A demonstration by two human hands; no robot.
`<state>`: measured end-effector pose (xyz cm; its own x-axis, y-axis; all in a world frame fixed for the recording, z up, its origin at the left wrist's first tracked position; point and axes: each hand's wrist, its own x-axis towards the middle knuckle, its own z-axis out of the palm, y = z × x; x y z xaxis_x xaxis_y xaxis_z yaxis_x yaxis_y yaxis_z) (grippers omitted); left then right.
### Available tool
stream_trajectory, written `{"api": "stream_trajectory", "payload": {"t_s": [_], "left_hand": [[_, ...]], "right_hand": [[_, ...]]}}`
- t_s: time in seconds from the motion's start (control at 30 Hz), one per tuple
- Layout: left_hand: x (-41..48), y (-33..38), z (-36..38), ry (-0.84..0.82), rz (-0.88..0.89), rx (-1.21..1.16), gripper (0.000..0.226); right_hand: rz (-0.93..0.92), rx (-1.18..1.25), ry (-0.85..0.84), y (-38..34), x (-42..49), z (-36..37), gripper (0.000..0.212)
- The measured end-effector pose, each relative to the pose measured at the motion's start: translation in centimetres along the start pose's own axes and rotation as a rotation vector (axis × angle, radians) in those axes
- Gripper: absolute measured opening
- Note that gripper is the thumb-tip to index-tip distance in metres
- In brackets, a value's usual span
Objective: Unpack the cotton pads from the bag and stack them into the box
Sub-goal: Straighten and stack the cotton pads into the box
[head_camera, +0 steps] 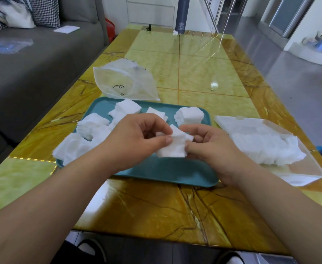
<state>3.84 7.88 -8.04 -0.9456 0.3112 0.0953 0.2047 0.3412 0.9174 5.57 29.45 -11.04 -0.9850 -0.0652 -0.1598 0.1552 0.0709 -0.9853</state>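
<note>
Two hands are seen over the tray, and one small stack of cotton pads (pixel 173 147) is held between them. The stack is pinched on its 9 o'clock side by the thumb and curled fingers of the left hand (pixel 137 138). On its 3 o'clock side it is pinched by the thumb and fingers of the right hand (pixel 209 147). It is kept just above the middle of the one teal tray (pixel 165 172).

On that tray, loose white pads are counted in at least four heaps. A neat squat pile (pixel 189 116) is found at 1 o'clock from the hands and a fanned pile (pixel 126 107) at 11 o'clock. Two sprawling heaps (pixel 91 124) (pixel 70 147) are spread at 9 to 10 o'clock; their edges run together, so an exact count cannot be given. A single pad or two (pixel 156 112) is glimpsed at 12 o'clock, half hidden behind the left hand.

One translucent bag (pixel 125 80) is laid on the table (pixel 204 73) just beyond the tray's far edge, at 11 o'clock. It is slack and marked with black scribbles, and no pads can be made out inside it.

One clear box (pixel 308 168) is set at 3 o'clock, just beside the tray. A ragged mass of white pads (pixel 266 147) is already heaped in it, and a flat clear panel (pixel 251 124) is seen along its far side.
</note>
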Motion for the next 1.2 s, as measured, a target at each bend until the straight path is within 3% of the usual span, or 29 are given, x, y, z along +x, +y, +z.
{"api": "stream_trajectory", "payload": {"t_s": [0.33,0.5,0.77,1.03,1.2], "left_hand": [[0.5,-0.4,0.9,0.022,-0.054,0.107,0.013],[0.7,-0.9,1.4,0.13,-0.122,0.177,0.03],[0.6,-0.9,1.5,0.146,-0.23,-0.074,0.022],[0.5,-0.6,1.1,0.197,-0.215,-0.127,0.016],[0.6,-0.5,0.0,0.173,-0.172,-0.183,0.018]], "right_hand": [[-0.054,-0.028,-0.05,-0.1,-0.3,0.0,0.04],[-0.046,-0.018,-0.032,-0.2,-0.3,0.1,0.04],[0.004,0.06,0.0,-0.2,-0.1,0.4,0.033],[0.059,0.144,-0.015,-0.4,0.0,0.5,0.031],[0.024,-0.035,0.144,0.2,0.5,0.4,0.033]]}}
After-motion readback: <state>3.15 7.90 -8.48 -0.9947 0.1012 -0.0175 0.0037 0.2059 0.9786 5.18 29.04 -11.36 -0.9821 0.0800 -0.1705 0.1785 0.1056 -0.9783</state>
